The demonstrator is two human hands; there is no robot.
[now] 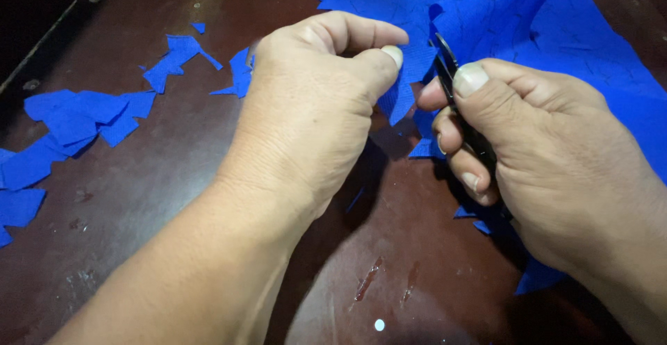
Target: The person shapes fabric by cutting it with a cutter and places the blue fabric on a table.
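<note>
Left hand (313,109): closed in a pinch, thumb and forefinger gripping a flap of the blue cloth (556,25) at its cut edge. Right hand (535,157): curled around a small pair of black snips (455,98), thumb pressing on top, blades aimed up into the cloth just beside the left thumb. Blade opening: cannot tell, tips hidden against the fabric.

Cloth location: spread across the upper right of the dark brown table (174,199), front edge hanging over the right hand and held between both hands. Blue offcuts (76,119) scattered on the left side of the table, well apart from the hands.

Likely hazards, judged from this position:

- Nicked thumb or fingertip. Cause: blades working very close to the left pinch, with tips hidden by folded cloth.
- Crooked or ragged cut. Cause: slack, wrinkled cloth near the blades; little tension beyond the single pinch.
- Double layer cut by mistake. Cause: fold of cloth lying over the snips.
- Pinched flap slipping free. Cause: narrow hold on a small piece.
- Lost sight of the cutting line. Cause: dim light and dark tool against dark table.
</note>
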